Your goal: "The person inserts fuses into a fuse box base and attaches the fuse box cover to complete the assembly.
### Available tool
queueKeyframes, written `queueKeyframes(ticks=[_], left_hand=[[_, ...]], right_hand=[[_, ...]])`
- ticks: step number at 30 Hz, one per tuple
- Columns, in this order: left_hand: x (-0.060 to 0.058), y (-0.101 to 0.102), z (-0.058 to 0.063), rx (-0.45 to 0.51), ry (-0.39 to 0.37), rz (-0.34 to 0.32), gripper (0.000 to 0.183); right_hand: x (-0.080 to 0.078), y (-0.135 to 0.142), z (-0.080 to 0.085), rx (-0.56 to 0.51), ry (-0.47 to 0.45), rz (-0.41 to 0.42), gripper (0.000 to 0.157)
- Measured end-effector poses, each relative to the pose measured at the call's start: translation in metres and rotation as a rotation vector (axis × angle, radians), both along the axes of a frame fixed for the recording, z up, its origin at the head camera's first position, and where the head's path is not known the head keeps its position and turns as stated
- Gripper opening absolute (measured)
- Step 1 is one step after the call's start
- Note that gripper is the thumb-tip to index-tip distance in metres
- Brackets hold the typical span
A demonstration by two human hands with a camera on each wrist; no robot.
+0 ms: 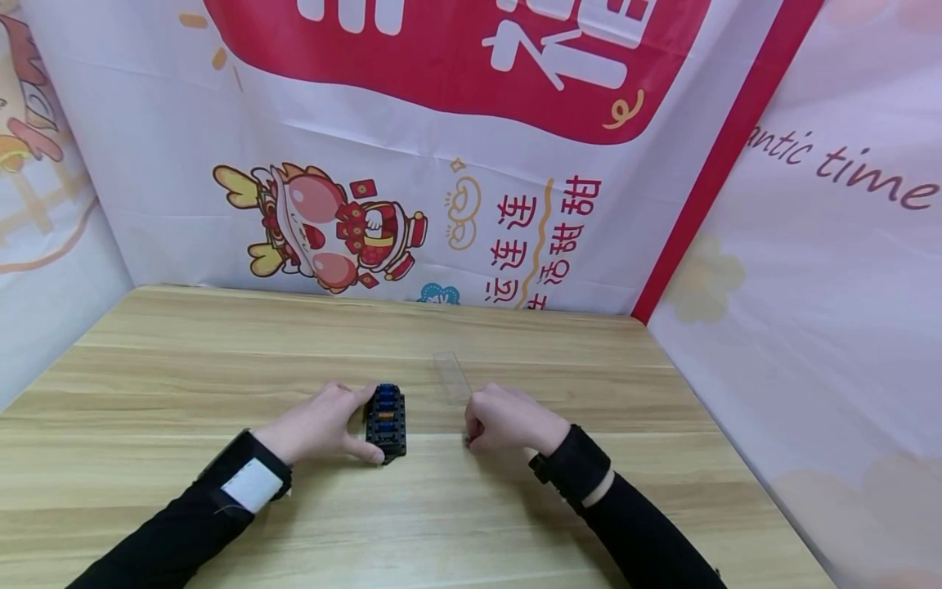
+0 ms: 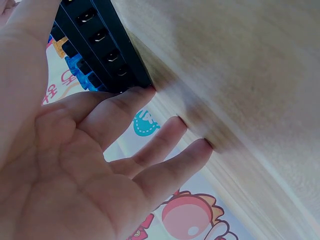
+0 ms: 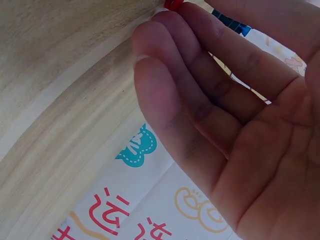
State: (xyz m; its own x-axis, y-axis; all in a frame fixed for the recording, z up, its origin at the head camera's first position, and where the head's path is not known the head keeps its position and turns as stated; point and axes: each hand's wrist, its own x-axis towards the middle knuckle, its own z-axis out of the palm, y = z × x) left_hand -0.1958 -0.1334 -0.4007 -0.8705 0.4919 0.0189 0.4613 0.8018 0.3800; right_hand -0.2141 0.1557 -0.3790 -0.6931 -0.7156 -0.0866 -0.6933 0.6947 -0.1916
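A black fuse box point(image 1: 386, 421) with blue and orange blade fuses in a row lies on the wooden table. My left hand point(image 1: 327, 425) grips it at its two ends, thumb at the near end and index finger at the far end. In the left wrist view the side of the fuse box point(image 2: 107, 47) shows a row of openings, and the other fingers reach to the tabletop. To the right, my right hand point(image 1: 508, 419) pinches a small red fuse point(image 3: 173, 4), mostly hidden by the fingertips, close above the table.
A clear plastic cover point(image 1: 451, 378) lies on the table point(image 1: 221, 368) just beyond the right hand. Printed cloth sheets point(image 1: 471, 164) hang behind the table and along both sides.
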Motion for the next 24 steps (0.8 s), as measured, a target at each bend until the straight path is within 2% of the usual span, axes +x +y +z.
queueKeyframes(ticks=[17,24], left_hand=[[0.0003,0.0003,0.0018,0.000,-0.015,0.008,0.105],[-0.0006,-0.0002,-0.0010,0.007,-0.008,0.008,0.105]], right_hand=[[-0.0005,0.0000,0.0011,0.026,-0.025,-0.022,0.025],[0.0005,-0.0005,0.0018,0.031,-0.021,-0.021,0.025]])
